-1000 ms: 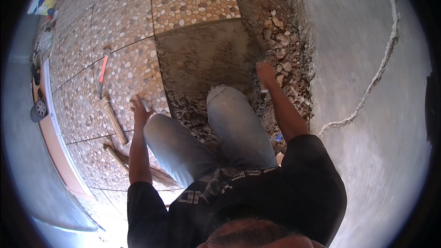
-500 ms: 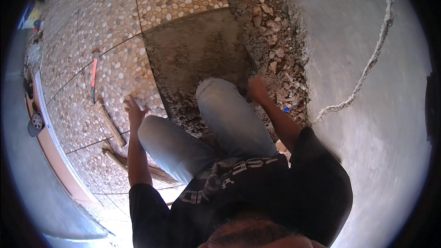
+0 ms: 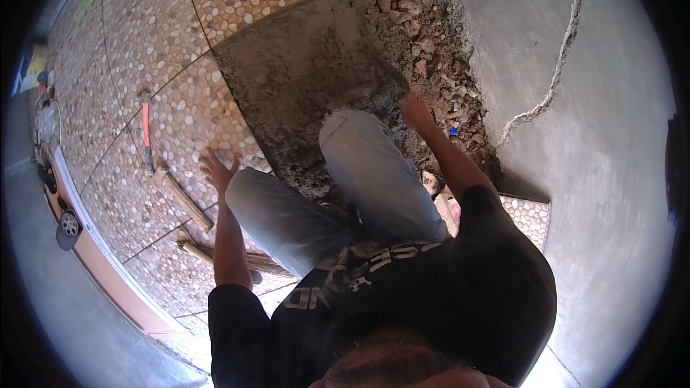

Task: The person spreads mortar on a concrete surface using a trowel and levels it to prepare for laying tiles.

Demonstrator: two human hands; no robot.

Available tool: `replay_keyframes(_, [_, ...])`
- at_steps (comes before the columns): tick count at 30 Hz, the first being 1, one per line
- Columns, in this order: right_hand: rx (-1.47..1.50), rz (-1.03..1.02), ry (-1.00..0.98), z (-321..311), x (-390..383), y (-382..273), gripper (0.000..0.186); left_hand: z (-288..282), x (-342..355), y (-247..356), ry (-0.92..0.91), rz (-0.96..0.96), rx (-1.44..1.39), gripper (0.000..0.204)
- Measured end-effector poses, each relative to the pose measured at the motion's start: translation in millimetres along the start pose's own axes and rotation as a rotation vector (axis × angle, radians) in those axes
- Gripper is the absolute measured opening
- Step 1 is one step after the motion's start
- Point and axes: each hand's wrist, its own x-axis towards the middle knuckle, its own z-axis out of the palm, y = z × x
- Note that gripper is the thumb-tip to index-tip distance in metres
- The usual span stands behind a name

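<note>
My right hand (image 3: 415, 110) is closed around a trowel, its dark blade (image 3: 393, 74) angled at the right border of the mortar bed (image 3: 284, 47). The grip of the trowel is mostly hidden by my fingers. That grey-brown bed is smooth at its far part and lumpy near my knees. With fingers spread, my left hand (image 3: 218, 172) rests on the pebble-patterned floor tile (image 3: 205, 111) beside my left knee, holding nothing. To its left lie a hammer with a red and black handle (image 3: 146, 133) and a wooden-handled tool (image 3: 185, 200).
A strip of broken rubble (image 3: 424, 47) runs between the mortar and the grey wall (image 3: 575, 144). A broom (image 3: 269, 264) lies by my left forearm. Along the left wall are a long board (image 3: 108, 262) and a dark cap (image 3: 67, 228). A loose tile (image 3: 528, 217) shows behind my right elbow.
My view has shifted a little. My right hand and the trowel have moved slightly forward along the mortar's right border, and more of the blade shows. My left hand stays on the tile.
</note>
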Motion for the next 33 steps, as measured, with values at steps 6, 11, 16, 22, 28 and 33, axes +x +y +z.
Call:
replay_keyframes(6, [-0.049,-0.455,0.308,10,13,44,0.035,23,-8,21,0.324,-0.057,-0.031,0.076])
replay_keyframes(11, [0.903,0.411,-0.397,-57,42,-29,0.038,26,-8,19,0.355,-0.098,0.006,0.073])
replay_keyframes(16, [0.440,0.335,-0.330,-16,-48,27,0.037,34,-7,11,0.372,-0.090,0.066,0.072])
replay_keyframes(22, [-0.389,-0.091,-0.068,-109,-77,13,0.039,38,-5,5,0.365,-0.083,0.100,0.067])
replay_keyframes(28, [-0.511,0.023,-0.211,-187,-21,-82,0.043,30,-7,15,0.348,-0.079,0.082,0.064])
replay_keyframes(33, [-0.441,-0.027,-0.146,-87,48,-60,0.051,31,-7,12,0.348,-0.076,0.068,0.065])
